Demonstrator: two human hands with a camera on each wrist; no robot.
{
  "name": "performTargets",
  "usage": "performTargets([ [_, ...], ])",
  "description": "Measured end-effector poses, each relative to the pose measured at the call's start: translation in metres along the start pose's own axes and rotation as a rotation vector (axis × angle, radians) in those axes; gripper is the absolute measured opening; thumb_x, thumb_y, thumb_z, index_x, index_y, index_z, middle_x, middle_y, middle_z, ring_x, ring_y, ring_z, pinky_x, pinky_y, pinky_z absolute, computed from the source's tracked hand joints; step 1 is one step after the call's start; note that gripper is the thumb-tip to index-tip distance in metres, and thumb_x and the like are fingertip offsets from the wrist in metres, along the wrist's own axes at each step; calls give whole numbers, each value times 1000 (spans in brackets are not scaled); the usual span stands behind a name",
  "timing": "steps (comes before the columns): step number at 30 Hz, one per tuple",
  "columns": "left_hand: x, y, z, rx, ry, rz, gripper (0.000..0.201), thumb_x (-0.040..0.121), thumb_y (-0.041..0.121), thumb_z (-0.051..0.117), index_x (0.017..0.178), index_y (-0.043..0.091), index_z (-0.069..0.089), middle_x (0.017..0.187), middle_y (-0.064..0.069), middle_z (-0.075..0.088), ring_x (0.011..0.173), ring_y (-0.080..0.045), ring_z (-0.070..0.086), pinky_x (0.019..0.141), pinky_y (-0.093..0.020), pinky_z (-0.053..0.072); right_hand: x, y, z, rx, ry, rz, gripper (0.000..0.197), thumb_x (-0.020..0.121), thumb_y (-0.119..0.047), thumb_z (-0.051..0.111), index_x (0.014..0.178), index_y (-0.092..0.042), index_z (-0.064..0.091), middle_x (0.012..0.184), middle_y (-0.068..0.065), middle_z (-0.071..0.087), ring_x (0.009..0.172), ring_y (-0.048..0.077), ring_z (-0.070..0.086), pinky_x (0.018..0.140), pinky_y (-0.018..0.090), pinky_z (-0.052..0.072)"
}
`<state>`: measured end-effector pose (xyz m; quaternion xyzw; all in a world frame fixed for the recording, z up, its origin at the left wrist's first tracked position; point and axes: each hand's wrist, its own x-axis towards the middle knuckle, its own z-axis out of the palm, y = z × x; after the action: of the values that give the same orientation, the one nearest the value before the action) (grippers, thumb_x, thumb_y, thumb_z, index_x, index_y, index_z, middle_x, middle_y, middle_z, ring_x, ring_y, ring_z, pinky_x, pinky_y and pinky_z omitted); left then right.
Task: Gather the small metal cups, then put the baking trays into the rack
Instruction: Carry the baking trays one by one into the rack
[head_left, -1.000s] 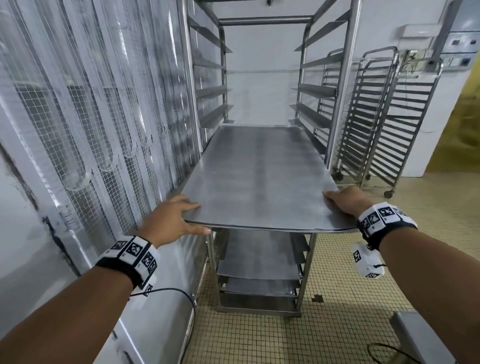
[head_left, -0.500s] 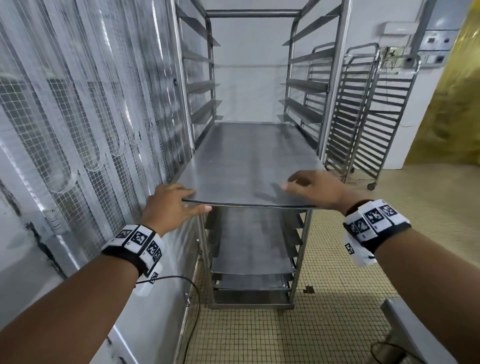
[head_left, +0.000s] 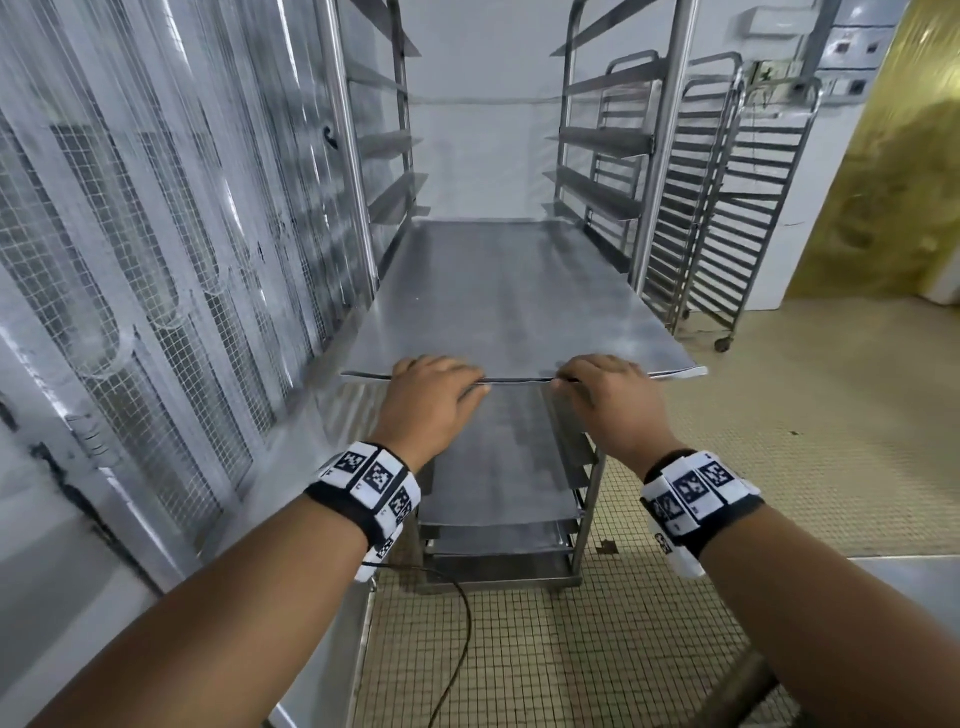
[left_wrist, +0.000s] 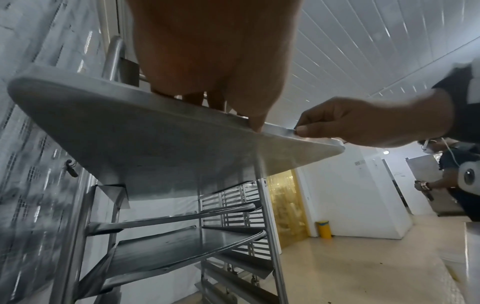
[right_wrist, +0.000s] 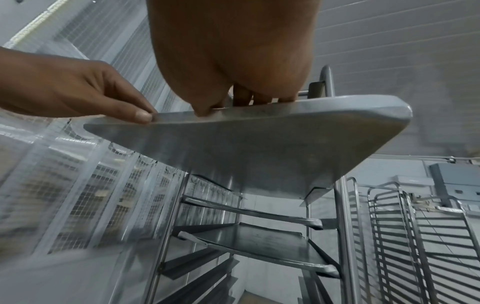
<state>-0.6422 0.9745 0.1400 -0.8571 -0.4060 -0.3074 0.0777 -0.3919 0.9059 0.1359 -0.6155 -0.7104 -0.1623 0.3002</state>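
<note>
A large flat metal baking tray lies on the runners of a tall steel rack, with its near edge sticking out toward me. My left hand and right hand sit side by side at the middle of that edge. Each has its fingers on top and its thumb against the rim. From below, the left wrist view shows the tray and the right hand pinching the rim. The right wrist view shows the left hand doing the same on the tray. No small metal cups are in view.
More trays sit on the rack's lower runners. A mesh-panelled wall runs close on the left. Two empty racks stand to the right, near a yellow strip curtain. A cable lies on the tiled floor. Another person stands far right.
Both hands have slid from the tray's near corners to the middle of its near edge. The tray has gone deeper into the rack.
</note>
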Motion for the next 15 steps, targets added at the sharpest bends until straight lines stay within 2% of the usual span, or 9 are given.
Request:
performTargets([
  [6,7,-4,11,-32,82,24,32,96,48,53,101,27,76,105,10,74,101,-18,66,91,-39,39,-1,-5,9,-18,107,46,44,98,-48,34,101,-22,69,104,-7,72,101,20,65,101,41,35],
  [8,11,-7,17,-39,118,11,29,96,47,54,97,27,75,104,11,73,100,-16,66,93,-41,39,4,-3,17,-38,120,77,41,98,-49,36,100,-24,68,105,-8,71,106,20,63,107,46,32],
  [9,13,-9,20,-43,140,-4,27,96,47,55,96,27,74,104,12,73,101,-15,66,98,-45,37,7,-1,22,-52,129,89,39,98,-50,38,100,-25,67,106,-9,70,110,20,62,109,50,31],
  [12,21,-14,32,-26,188,-60,23,96,46,57,101,30,73,109,13,72,107,-12,62,111,-60,25,19,6,38,-76,161,120,37,98,-54,41,103,-29,68,108,-11,71,117,20,58,111,53,29],
  [15,33,-22,45,23,206,-91,24,98,47,53,106,32,71,112,15,70,110,-12,59,111,-62,23,36,15,56,-86,214,97,36,99,-53,44,109,-30,71,113,-11,71,113,20,59,105,51,35],
])
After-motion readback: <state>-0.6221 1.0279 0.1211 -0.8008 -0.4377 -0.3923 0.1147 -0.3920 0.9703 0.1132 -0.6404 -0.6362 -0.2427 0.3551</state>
